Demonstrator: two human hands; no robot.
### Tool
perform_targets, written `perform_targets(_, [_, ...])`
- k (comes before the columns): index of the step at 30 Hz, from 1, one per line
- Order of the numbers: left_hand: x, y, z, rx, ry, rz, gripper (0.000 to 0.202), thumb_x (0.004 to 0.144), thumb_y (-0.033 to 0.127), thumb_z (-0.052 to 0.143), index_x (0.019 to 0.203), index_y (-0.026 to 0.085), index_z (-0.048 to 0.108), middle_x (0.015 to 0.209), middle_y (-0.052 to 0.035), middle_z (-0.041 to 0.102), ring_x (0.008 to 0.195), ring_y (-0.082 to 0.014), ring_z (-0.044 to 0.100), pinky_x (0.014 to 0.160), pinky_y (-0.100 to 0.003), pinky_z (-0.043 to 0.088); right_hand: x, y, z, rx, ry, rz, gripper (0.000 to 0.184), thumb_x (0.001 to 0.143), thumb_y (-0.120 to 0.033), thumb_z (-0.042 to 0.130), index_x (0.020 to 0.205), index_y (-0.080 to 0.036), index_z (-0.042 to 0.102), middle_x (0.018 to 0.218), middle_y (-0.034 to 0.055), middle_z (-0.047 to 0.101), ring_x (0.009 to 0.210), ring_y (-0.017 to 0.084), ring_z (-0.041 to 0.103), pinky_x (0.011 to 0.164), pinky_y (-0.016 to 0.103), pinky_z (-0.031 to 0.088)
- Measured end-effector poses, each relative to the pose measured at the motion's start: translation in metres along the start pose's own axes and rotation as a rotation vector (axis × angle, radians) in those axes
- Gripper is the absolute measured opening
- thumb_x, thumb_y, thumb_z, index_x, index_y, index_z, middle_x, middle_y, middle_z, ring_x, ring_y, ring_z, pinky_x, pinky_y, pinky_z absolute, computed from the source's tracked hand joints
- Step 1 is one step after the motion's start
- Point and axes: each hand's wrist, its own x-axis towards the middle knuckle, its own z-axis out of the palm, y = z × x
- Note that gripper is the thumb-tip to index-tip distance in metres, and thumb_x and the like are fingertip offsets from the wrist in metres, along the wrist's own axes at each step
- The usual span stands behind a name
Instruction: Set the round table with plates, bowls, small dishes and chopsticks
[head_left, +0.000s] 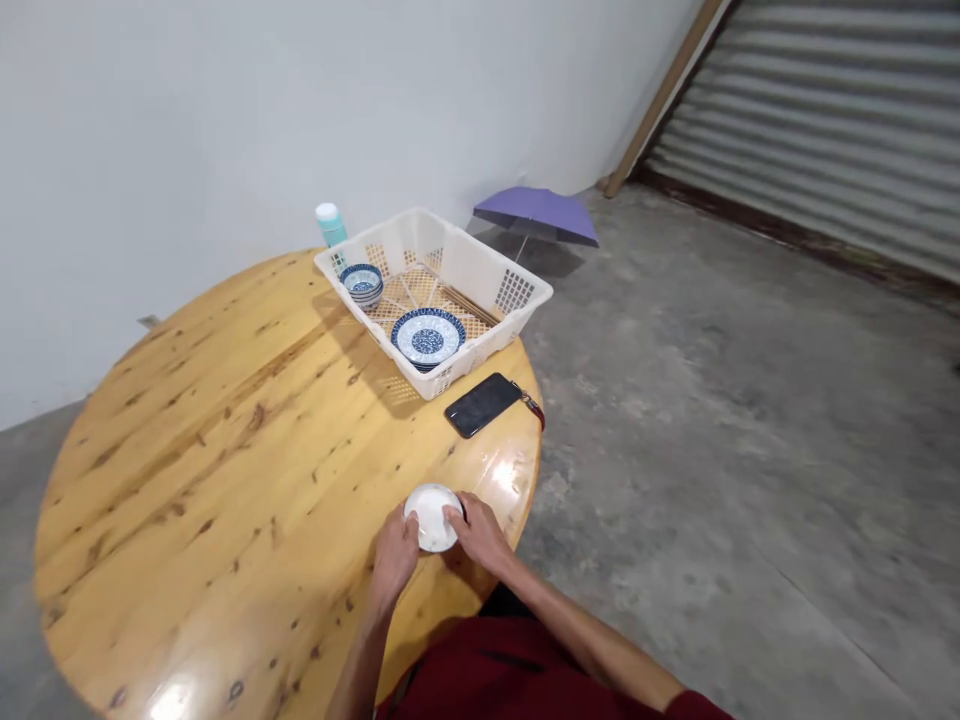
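You've got the small white dish [432,520] right between your two hands, near the table edge closest to you: left hand [396,552] on its left rim, right hand [480,532] on its right, neither nearer. Both thumbs press on top, pinching it; the fingers beneath are hidden. It's round, so no long axis! Beyond it, slightly right, lies the black phone [484,405], just short of the white basket [510,250] holding bowls [363,287], plates [428,338] and thin sticks [472,304].
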Motion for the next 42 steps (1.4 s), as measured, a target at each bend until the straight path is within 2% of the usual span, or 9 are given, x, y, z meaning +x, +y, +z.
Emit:
perform_targets(7, [-0.014,0.013,0.032,0.002,-0.015,-0.071,0.040,0.101,0.033,0.034,0.116,0.012,0.064,0.103,-0.0159,0.076,0.093,-0.0263,0.071,0.086,-0.037,0.054,-0.013,0.019,-0.034,0.064,-0.073,0.014,0.029,0.096,-0.038,0.048,0.097,-0.017,0.068,0.091,0.0115,0.072,0.087,0.025,0.066,0.081,0.035,0.048])
perform_targets(11, [-0.020,0.030,0.050,-0.010,-0.012,-0.071,0.038,0.100,0.032,0.037,0.116,0.012,0.064,0.104,-0.0157,0.075,0.095,-0.0259,0.071,0.087,-0.035,0.053,-0.016,0.030,-0.060,0.088,-0.118,0.010,0.034,0.095,-0.039,0.046,0.098,-0.014,0.068,0.093,0.0126,0.072,0.087,0.025,0.066,0.080,0.035,0.046])
perform_targets(14, [-0.024,0.047,0.056,-0.019,-0.019,-0.034,0.036,0.100,0.034,0.040,0.118,0.014,0.065,0.107,-0.0145,0.075,0.099,-0.0261,0.071,0.090,-0.035,0.053,-0.021,0.032,-0.080,0.098,-0.089,0.008,0.034,0.093,-0.041,0.047,0.097,-0.015,0.069,0.093,0.0124,0.072,0.086,0.025,0.066,0.079,0.035,0.046])
perform_targets(18, [-0.029,0.070,0.053,0.025,-0.120,0.057,0.035,0.102,0.035,0.039,0.115,0.014,0.063,0.111,-0.0151,0.075,0.099,-0.0252,0.070,0.090,-0.034,0.052,-0.036,0.025,-0.100,0.129,0.022,0.022,0.040,0.093,-0.047,0.045,0.093,-0.015,0.069,0.090,0.0116,0.071,0.082,0.024,0.066,0.076,0.034,0.046])
perform_targets(22, [-0.039,0.083,0.052,0.117,-0.203,0.137,0.034,0.103,0.034,0.035,0.113,0.014,0.060,0.110,-0.0158,0.074,0.098,-0.0252,0.069,0.089,-0.034,0.050,-0.066,0.018,-0.107,0.140,0.158,0.089,0.044,0.089,-0.052,0.044,0.093,-0.016,0.069,0.087,0.0093,0.072,0.078,0.023,0.064,0.074,0.032,0.047])
perform_targets(29, [-0.069,0.083,0.061,0.177,-0.356,0.202,0.032,0.103,0.033,0.036,0.110,0.015,0.062,0.109,-0.0150,0.075,0.100,-0.0255,0.070,0.088,-0.032,0.048,-0.121,0.022,-0.104,0.124,0.291,0.230,0.046,0.082,-0.059,0.046,0.081,-0.018,0.068,0.071,0.0067,0.067,0.068,0.022,0.061,0.065,0.031,0.045])
perform_targets(36, [-0.067,0.098,0.072,0.202,-0.386,0.259,0.038,0.103,0.033,0.036,0.117,0.011,0.063,0.113,-0.0172,0.075,0.101,-0.0264,0.071,0.088,-0.034,0.050,-0.126,0.022,-0.124,0.129,0.332,0.260,0.044,0.079,-0.059,0.046,0.078,-0.020,0.066,0.070,0.0062,0.067,0.067,0.021,0.060,0.062,0.030,0.043])
perform_targets(39, [-0.062,0.109,0.086,0.211,-0.383,0.276,0.037,0.103,0.033,0.036,0.118,0.012,0.063,0.113,-0.0166,0.075,0.101,-0.0257,0.071,0.090,-0.034,0.050,-0.125,0.035,-0.136,0.142,0.330,0.265,0.047,0.079,-0.061,0.046,0.079,-0.019,0.067,0.072,0.0074,0.069,0.068,0.022,0.061,0.063,0.031,0.044])
perform_targets(42, [-0.057,0.130,0.106,0.273,-0.388,0.253,0.034,0.103,0.033,0.038,0.114,0.014,0.064,0.108,-0.0151,0.076,0.101,-0.0261,0.071,0.090,-0.034,0.051,-0.122,0.057,-0.155,0.188,0.312,0.292,0.053,0.078,-0.065,0.048,0.083,-0.018,0.069,0.071,0.0075,0.070,0.066,0.022,0.061,0.062,0.031,0.044])
